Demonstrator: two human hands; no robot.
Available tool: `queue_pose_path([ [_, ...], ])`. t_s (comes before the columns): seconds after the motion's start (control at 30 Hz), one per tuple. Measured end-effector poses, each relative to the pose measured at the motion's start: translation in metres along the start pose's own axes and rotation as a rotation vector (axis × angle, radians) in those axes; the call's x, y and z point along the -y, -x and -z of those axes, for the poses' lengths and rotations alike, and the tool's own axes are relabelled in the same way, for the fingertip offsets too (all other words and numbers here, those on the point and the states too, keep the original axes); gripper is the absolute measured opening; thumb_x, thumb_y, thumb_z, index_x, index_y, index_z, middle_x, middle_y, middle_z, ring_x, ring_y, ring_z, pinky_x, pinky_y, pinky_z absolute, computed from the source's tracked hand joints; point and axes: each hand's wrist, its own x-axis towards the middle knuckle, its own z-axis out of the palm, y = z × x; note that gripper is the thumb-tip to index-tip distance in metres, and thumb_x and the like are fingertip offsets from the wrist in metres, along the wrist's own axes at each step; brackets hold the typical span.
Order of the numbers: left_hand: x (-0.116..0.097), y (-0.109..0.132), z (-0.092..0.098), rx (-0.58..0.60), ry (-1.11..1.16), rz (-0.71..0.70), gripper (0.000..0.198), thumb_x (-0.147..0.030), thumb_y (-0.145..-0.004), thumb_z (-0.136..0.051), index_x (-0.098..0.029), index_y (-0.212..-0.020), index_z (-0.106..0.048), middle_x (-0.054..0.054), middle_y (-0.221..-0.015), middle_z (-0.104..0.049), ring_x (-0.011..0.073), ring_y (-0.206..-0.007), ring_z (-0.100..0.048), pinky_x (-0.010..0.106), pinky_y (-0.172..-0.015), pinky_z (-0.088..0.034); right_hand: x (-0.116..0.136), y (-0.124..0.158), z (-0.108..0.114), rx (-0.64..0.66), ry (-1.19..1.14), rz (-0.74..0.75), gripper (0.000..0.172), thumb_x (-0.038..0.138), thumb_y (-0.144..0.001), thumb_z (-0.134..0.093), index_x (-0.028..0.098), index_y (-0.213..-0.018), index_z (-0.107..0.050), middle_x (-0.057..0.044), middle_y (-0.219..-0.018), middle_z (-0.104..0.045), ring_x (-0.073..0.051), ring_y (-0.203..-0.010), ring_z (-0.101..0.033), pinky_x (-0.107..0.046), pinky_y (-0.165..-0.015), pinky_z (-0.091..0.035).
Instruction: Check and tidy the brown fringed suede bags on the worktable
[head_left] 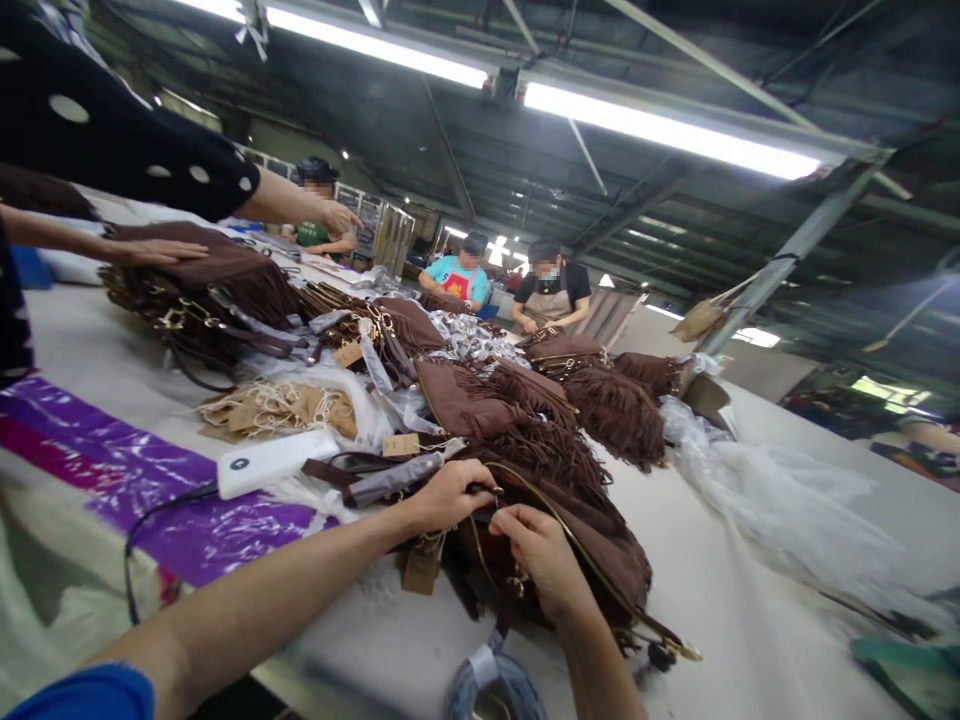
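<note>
A brown fringed handbag lies in front of me with its gold zipper open. At the near left edge of the opening, my left hand is closed with a small gold metal fitting at its fingertips. My right hand is pinched just beside it, over the opening; what sits between those fingertips is too small to make out. Below the right fingers hangs a gold clasp. A brown paper tag on a cord dangles below my left wrist. Another tag lies by the wrapped strap.
More brown fringed bags are piled ahead. Left are a white power bank with cable, a heap of paper tags and purple plastic. Clear plastic lies right, a tape roll nearest. A co-worker's arms reach in from the left.
</note>
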Motion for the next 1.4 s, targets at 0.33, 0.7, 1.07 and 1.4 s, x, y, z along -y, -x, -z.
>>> queue_pose_path([
  [0.33, -0.018, 0.001, 0.003, 0.061, 0.185, 0.065, 0.02, -0.026, -0.082, -0.056, -0.014, -0.072, -0.071, 0.002, -0.078, -0.061, 0.0155, -0.081, -0.056, 0.025, -0.079, -0.042, -0.002, -0.009, -0.004, -0.024, 0.01, 0.064, 0.042, 0.059, -0.071, -0.06, 0.019, -0.063, -0.056, 0.01, -0.044, -0.027, -0.007, -0.04, -0.02, -0.023, -0.04, -0.013],
  [0.7, -0.066, -0.008, 0.029, -0.076, 0.158, -0.095, 0.02, -0.025, -0.081, -0.058, -0.015, -0.066, -0.064, 0.005, -0.084, -0.064, 0.0153, -0.082, -0.057, 0.026, -0.08, -0.044, 0.027, 0.017, 0.022, -0.368, 0.23, 0.369, 0.032, 0.049, -0.086, -0.051, 0.021, -0.093, -0.064, -0.005, -0.078, -0.066, -0.019, -0.065, -0.058, -0.03, -0.062, -0.044],
  [1.07, -0.073, 0.007, 0.0, 0.16, 0.483, 0.226, 0.015, -0.024, -0.073, -0.054, -0.013, -0.066, -0.061, -0.001, -0.059, -0.058, 0.0096, -0.053, -0.051, 0.018, -0.05, -0.039, 0.03, 0.002, 0.009, -0.245, -0.147, 0.345, 0.041, 0.054, -0.079, -0.064, 0.02, -0.101, -0.058, 0.001, -0.07, -0.06, -0.011, -0.047, -0.046, -0.023, -0.042, -0.04],
  [1.4, -0.073, 0.014, -0.002, 0.146, 0.502, 0.229, 0.012, -0.019, -0.071, -0.052, -0.014, -0.064, -0.06, -0.002, -0.056, -0.055, 0.0102, -0.053, -0.051, 0.02, -0.053, -0.042, 0.009, 0.018, 0.018, -0.258, -0.04, 0.305, 0.045, 0.052, -0.062, -0.078, 0.022, -0.095, -0.075, -0.009, -0.107, -0.072, -0.03, -0.104, -0.063, -0.041, -0.095, -0.05],
])
